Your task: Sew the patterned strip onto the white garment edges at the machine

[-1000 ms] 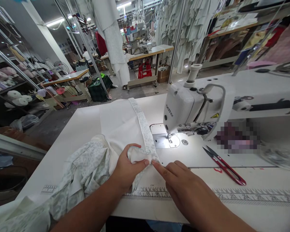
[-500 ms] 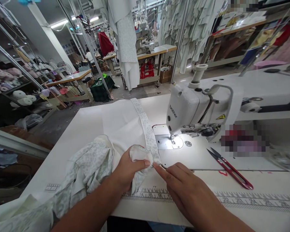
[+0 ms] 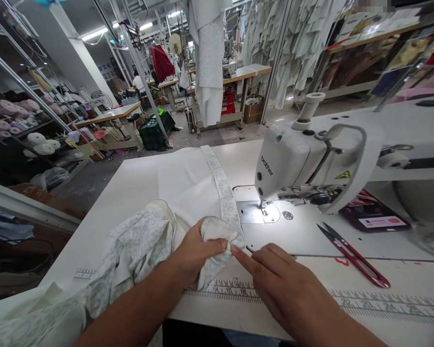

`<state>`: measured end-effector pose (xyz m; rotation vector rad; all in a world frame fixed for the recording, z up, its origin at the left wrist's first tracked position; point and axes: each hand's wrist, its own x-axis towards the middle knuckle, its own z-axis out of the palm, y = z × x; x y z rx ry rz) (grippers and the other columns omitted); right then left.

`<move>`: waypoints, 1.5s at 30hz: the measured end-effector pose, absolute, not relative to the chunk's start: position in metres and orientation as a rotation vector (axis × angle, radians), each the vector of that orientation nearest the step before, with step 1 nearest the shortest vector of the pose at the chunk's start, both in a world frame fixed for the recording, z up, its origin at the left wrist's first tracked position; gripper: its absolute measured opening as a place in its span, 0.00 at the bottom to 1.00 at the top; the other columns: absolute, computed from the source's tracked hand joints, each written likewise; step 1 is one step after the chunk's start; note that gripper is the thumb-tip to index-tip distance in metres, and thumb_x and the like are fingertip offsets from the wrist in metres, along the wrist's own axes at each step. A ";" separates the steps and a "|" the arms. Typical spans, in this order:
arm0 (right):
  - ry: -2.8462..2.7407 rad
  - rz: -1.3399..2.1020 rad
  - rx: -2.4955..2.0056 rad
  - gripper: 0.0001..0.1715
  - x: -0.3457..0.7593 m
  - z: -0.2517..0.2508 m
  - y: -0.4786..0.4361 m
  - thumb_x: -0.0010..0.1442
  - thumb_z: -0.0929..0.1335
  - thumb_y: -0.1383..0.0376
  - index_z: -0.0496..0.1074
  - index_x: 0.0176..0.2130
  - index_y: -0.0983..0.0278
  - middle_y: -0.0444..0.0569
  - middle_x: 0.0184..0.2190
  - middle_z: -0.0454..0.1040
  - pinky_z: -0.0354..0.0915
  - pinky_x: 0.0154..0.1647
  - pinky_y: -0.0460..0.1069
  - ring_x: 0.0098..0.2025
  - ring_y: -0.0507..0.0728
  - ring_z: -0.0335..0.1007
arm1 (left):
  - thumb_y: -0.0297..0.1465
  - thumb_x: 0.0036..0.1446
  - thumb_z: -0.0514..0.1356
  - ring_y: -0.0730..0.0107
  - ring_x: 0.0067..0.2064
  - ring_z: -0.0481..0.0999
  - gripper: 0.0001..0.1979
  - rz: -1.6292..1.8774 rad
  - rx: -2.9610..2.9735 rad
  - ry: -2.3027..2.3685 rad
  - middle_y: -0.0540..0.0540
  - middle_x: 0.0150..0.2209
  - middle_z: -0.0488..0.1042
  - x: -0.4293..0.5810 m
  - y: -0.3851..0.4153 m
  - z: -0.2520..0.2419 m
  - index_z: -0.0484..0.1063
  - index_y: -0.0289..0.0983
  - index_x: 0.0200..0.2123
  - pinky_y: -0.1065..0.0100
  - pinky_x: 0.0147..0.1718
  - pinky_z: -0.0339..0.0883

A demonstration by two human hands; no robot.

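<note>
My left hand (image 3: 197,253) is closed on the folded edge of a pale green-and-white patterned fabric (image 3: 139,241), its thumb on top. My right hand (image 3: 285,277) reaches in from the right with its index fingertip on the same edge; its thumb is hidden beneath. A patterned band (image 3: 219,178) runs along the white side of the cloth, away from my hands. Just beyond and to the right stands a white sewing machine (image 3: 285,154), its needle area lit. The cloth lies left of the needle plate (image 3: 251,212), not under the needle.
Red-handled thread snips (image 3: 358,258) lie open-bladed on the table right of my right hand. Behind them a dark phone-like object (image 3: 374,212) rests beneath the machine arm. A printed ruler (image 3: 365,301) runs along the front edge. Hanging cloth (image 3: 210,67) and other worktables (image 3: 249,72) stand beyond.
The view has shifted slightly, so the scene sits a little further right. The folded fabric at my left hand has spread a bit; both hands keep nearly the same hold.
</note>
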<state>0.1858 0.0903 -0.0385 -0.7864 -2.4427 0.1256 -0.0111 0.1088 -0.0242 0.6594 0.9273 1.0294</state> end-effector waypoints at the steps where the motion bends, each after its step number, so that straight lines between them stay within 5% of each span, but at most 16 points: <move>1: -2.433 0.134 -0.788 0.27 0.186 -0.038 0.091 0.64 0.58 0.76 0.58 0.61 0.69 0.51 0.32 0.70 0.69 0.27 0.51 0.32 0.57 0.65 | 0.30 0.39 0.74 0.72 0.31 0.73 0.23 1.027 0.651 0.924 0.50 0.30 0.74 -0.011 0.108 -0.023 0.71 0.36 0.38 0.70 0.34 0.65; 7: -2.383 0.192 -0.778 0.26 0.186 -0.040 0.092 0.63 0.58 0.76 0.60 0.60 0.67 0.51 0.33 0.71 0.69 0.29 0.51 0.33 0.57 0.66 | 0.34 0.35 0.76 0.68 0.33 0.74 0.29 1.026 0.608 0.942 0.49 0.32 0.75 -0.007 0.107 -0.021 0.69 0.38 0.41 0.68 0.37 0.66; 15: -2.097 0.537 -0.776 0.22 0.190 -0.018 0.089 0.64 0.58 0.74 0.63 0.54 0.58 0.45 0.28 0.70 0.68 0.27 0.47 0.28 0.53 0.68 | 0.35 0.38 0.75 0.70 0.32 0.72 0.26 1.090 0.732 1.099 0.51 0.29 0.72 -0.003 0.111 -0.025 0.66 0.36 0.37 0.68 0.34 0.67; 20: -2.014 0.502 -1.201 0.13 0.199 -0.022 0.098 0.67 0.60 0.63 0.70 0.48 0.58 0.50 0.40 0.77 0.72 0.38 0.51 0.41 0.58 0.75 | 0.37 0.41 0.74 0.66 0.34 0.74 0.25 1.106 0.744 1.147 0.48 0.32 0.74 0.001 0.108 -0.023 0.67 0.36 0.39 0.65 0.35 0.70; 28: -2.204 0.352 -1.314 0.05 0.177 -0.025 0.096 0.62 0.65 0.62 0.66 0.35 0.62 0.47 0.28 0.71 0.63 0.26 0.49 0.29 0.56 0.70 | 0.34 0.48 0.69 0.70 0.30 0.71 0.21 1.099 0.945 1.235 0.52 0.29 0.72 0.002 0.102 -0.030 0.65 0.38 0.43 0.71 0.30 0.67; 36: -2.273 0.199 -1.304 0.10 0.170 -0.024 0.102 0.62 0.59 0.69 0.61 0.28 0.62 0.46 0.24 0.67 0.57 0.27 0.48 0.27 0.56 0.65 | 0.30 0.50 0.67 0.74 0.29 0.68 0.18 1.055 1.125 1.282 0.54 0.29 0.70 -0.002 0.099 -0.031 0.66 0.40 0.43 0.74 0.29 0.65; 45: -2.199 0.259 -1.703 0.14 0.215 -0.024 0.124 0.63 0.59 0.62 0.60 0.25 0.60 0.47 0.23 0.69 0.56 0.26 0.49 0.27 0.56 0.66 | 0.37 0.55 0.63 0.69 0.32 0.73 0.19 0.948 1.208 1.295 0.50 0.32 0.73 -0.004 0.099 -0.021 0.65 0.39 0.48 0.69 0.31 0.69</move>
